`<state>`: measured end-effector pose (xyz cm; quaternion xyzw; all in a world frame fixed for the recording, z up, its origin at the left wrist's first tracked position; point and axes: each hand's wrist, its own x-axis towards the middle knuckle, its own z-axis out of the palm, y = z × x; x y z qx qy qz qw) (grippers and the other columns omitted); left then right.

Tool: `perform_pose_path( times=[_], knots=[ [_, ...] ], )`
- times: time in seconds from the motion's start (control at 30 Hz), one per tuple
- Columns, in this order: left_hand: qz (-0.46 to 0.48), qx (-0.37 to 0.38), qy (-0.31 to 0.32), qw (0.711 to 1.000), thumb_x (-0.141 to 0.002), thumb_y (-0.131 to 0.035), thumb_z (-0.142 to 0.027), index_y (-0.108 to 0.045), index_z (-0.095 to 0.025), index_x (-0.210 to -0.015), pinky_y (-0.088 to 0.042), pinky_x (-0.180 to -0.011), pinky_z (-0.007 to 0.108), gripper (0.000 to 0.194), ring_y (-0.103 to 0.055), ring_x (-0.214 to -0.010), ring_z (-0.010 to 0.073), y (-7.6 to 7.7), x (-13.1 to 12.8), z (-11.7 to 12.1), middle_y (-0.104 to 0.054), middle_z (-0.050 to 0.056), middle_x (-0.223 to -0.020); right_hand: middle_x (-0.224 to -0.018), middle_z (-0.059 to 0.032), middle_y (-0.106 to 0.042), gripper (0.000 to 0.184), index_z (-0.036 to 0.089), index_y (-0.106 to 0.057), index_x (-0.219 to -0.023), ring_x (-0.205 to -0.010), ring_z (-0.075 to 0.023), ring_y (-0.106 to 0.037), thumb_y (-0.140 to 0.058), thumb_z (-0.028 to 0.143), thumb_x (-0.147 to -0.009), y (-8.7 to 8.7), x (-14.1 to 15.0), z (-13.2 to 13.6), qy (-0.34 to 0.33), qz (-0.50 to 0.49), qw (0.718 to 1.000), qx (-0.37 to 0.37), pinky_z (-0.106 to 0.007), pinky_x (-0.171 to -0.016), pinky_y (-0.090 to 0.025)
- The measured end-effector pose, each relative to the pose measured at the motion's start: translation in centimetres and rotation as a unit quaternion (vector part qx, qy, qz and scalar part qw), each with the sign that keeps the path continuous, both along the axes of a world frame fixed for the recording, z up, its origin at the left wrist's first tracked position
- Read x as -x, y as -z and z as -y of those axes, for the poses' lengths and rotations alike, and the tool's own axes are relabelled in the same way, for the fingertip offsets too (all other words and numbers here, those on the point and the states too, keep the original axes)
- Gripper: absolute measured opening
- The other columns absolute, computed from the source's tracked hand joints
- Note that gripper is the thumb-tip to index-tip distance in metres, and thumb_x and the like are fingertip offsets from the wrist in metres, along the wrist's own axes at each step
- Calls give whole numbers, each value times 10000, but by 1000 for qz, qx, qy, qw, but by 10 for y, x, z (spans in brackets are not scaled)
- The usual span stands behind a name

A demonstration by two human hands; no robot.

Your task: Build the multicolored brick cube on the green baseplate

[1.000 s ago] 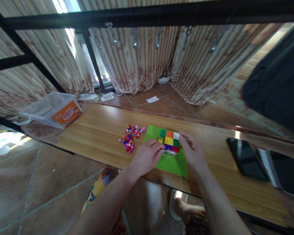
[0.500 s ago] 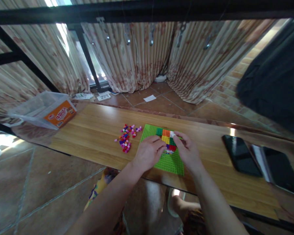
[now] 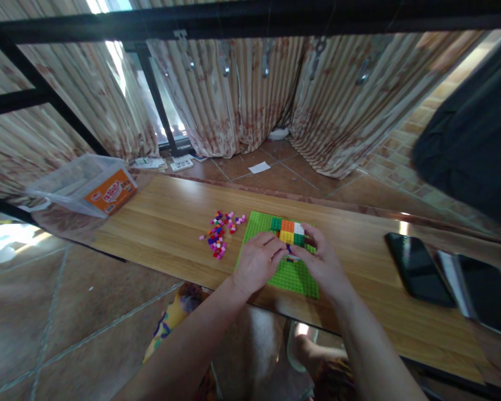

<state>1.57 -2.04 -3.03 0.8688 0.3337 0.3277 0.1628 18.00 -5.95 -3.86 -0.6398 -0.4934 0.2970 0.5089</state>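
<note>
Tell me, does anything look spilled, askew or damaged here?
The white sheet lying on the floor beyond the table looks out of place, perhaps dropped. The small bricks beside the green baseplate lie loosely scattered, but all on the table. I see no damage.

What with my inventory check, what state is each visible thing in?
Clear plastic bin: open
Small bricks: scattered
Green baseplate: flat, partly covered
Brick build: on baseplate, partly hidden
Left hand: at build, fingers bent
Right hand: at build, fingers bent
Black phone: screen dark
Curtains: mostly drawn
</note>
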Motion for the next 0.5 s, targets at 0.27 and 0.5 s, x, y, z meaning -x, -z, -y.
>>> perform_pose_path(
  times=[0.27, 0.5],
  knots=[
    [-19, -20, -16, 999, -951, -471, -303, -624, -177, -842, -463, -796, 287, 226, -569, -866, 152, 1, -4, 2, -625, 39, -891, -1276, -133, -572, 630, 181, -514, -1285, -1107, -275, -577, -677, 378, -709, 3, 0, -4, 7, 16, 1000, 8, -488, -990, -440],
    [-36, -38, -28, 998, -950, -468, -291, -601, -174, -840, -476, -784, 292, 209, -566, -855, 159, 5, -8, 3, -611, 43, -881, -1235, -120, -602, 578, 199, -536, -1275, -1103, -273, -586, -652, 390, -742, 7, -2, -3, 4, 47, 999, -1, -495, -997, -439]
  ],
)
